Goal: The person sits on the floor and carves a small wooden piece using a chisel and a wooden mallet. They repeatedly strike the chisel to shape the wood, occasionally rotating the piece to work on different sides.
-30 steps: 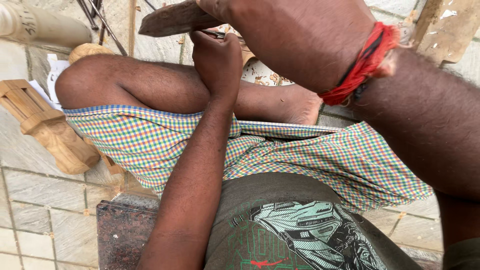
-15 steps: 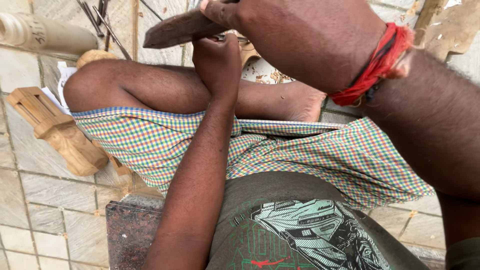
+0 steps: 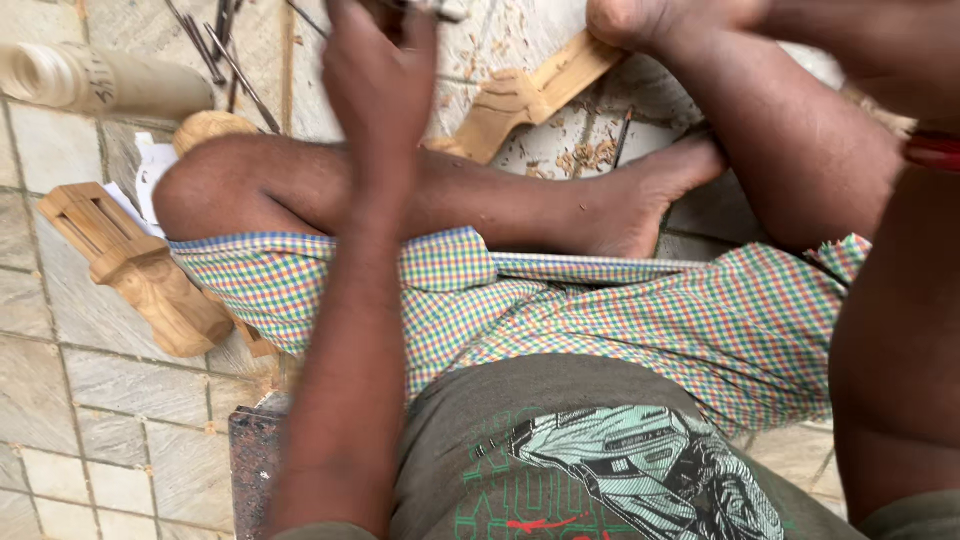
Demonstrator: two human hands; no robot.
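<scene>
The left hand [image 3: 380, 70] is raised at the top edge, fingers curled around a thin metal tool [image 3: 432, 10] that the frame cuts off; the hand is blurred. The right hand is out of view: only the forearm with a red wrist band [image 3: 932, 150] shows, so I cannot tell its state. One carved wooden piece [image 3: 530, 95] lies on the tiled floor [image 3: 80, 400] beyond the crossed legs, among shavings. A second carved block [image 3: 130, 265] rests by the knee, one pale roll [image 3: 100, 80] lies top left, and several thin rods [image 3: 225, 50] are hard to count.
</scene>
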